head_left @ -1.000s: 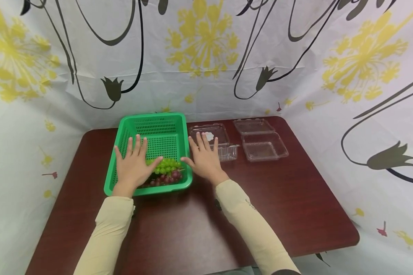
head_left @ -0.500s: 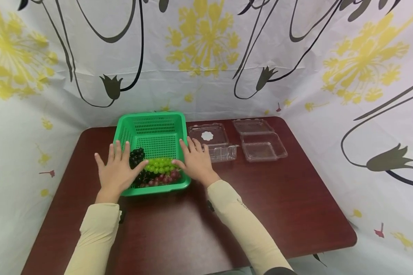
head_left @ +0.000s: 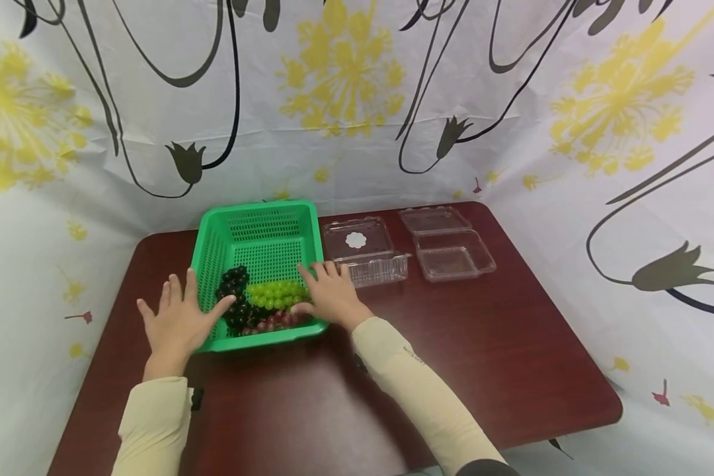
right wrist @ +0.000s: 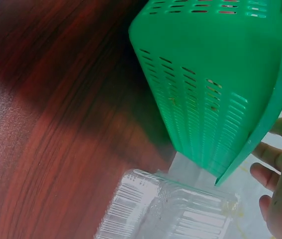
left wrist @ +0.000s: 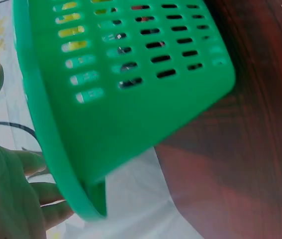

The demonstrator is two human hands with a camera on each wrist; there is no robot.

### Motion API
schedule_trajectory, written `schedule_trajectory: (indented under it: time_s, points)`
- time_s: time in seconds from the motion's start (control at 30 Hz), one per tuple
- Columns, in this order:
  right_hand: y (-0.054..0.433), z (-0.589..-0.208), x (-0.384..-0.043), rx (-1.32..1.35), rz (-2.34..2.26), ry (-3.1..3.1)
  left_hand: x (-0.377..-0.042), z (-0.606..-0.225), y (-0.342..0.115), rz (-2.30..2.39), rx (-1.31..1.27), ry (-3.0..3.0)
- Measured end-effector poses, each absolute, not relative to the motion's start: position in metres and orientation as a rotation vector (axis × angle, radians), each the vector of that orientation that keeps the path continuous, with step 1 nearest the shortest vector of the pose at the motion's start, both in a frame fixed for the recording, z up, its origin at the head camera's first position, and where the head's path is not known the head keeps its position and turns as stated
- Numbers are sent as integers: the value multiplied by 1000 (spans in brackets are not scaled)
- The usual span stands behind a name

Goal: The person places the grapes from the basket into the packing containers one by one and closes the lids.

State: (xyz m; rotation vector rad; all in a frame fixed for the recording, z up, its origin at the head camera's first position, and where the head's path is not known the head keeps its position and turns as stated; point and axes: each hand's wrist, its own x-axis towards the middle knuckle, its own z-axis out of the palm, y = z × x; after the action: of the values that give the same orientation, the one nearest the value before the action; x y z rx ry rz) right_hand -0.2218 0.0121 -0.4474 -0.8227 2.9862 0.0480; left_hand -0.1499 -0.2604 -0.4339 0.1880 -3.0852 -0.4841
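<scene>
A green slotted plastic basket stands on the left half of the table. Inside, toward its front, lie black grapes, green grapes and red grapes. My left hand is spread beside the basket's left front rim, its thumb pointing in over the corner. In the left wrist view, that hand's fingers show behind the rim. Over the right rim hovers my right hand, fingers slightly bent, its thumb above the red grapes. The right wrist view has its fingers just past the rim. Neither hand holds anything.
Right of the basket sits an open clear plastic clamshell box with a white scalloped label on its lid. Another open clear box lies farther right. A patterned white cloth hangs behind the dark red table.
My left hand has moved left and nearer me, from over the basket to its left rim, uncovering the black grapes. My right hand has shifted slightly left and nearer me, over the right rim.
</scene>
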Motion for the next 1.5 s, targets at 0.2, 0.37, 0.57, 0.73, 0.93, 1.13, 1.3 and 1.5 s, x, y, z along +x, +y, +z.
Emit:
schedule_trajectory:
  time_s: [0.2,0.37,0.57,0.73,0.93,1.13,1.3,1.5]
  points:
    - [11,-451,-221,-846,86,2952,-143,-441,-273,-459,241,-3118]
    - [10,-455,-221,-870,107,2932,-138,-447,-281,-448,282,-3156]
    - [9,-459,-222,-857,122,2922,-135,-455,-290,-474,304,-3156]
    - [11,-457,-223,-853,136,2920,-136,-461,-291,-542,328,-3112]
    - [7,-452,-224,-853,135,2878,-133,-465,-293,-625,380,-3056]
    - [5,-451,-225,-818,176,2854,-132,-469,-289,-747,429,-3002]
    - [5,-450,-226,-797,249,2859,-133,-471,-286,-807,445,-2965]
    - [0,-447,-224,-805,294,2843,-131,-472,-289,-824,470,-2967]
